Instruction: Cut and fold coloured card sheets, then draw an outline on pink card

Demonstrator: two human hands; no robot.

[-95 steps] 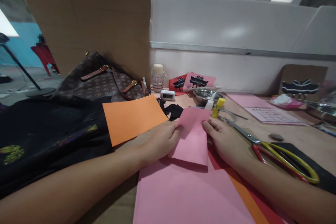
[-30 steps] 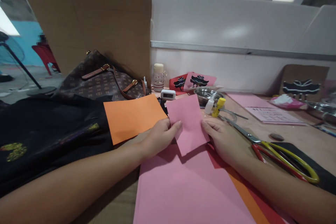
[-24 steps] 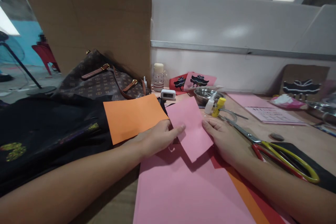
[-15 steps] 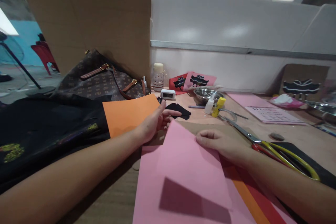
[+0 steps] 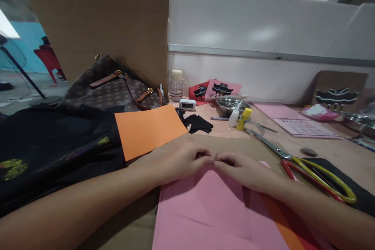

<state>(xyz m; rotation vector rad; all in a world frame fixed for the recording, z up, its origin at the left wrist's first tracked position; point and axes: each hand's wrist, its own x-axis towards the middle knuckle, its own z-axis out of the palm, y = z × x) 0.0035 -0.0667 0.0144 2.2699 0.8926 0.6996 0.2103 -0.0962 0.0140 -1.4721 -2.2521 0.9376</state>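
Both hands meet at the far edge of a pink paper sheet (image 5: 216,199), which lies over more pink paper. My left hand (image 5: 187,158) pinches that edge between thumb and fingers. Right beside it, my right hand (image 5: 238,166) grips the same edge, the two thumbs almost touching. Orange and red sheets (image 5: 284,218) show under the pink paper at the right. An orange sheet (image 5: 149,129) lies just beyond my left wrist. Scissors (image 5: 290,158) with yellow and red handles rest past my right forearm.
Black paper scraps (image 5: 199,124), a glue stick (image 5: 243,119), a white bottle (image 5: 233,117) and a steel bowl (image 5: 230,105) stand ahead. A small white digital clock (image 5: 187,104) is near a bottle (image 5: 176,86). At left are a brown handbag (image 5: 102,86) and black cloth (image 5: 58,144).
My left hand has come down and right, from open fingers near the orange sheet to the pink sheet's edge. The raised pink sheet has lowered, and my right hand has shifted slightly.
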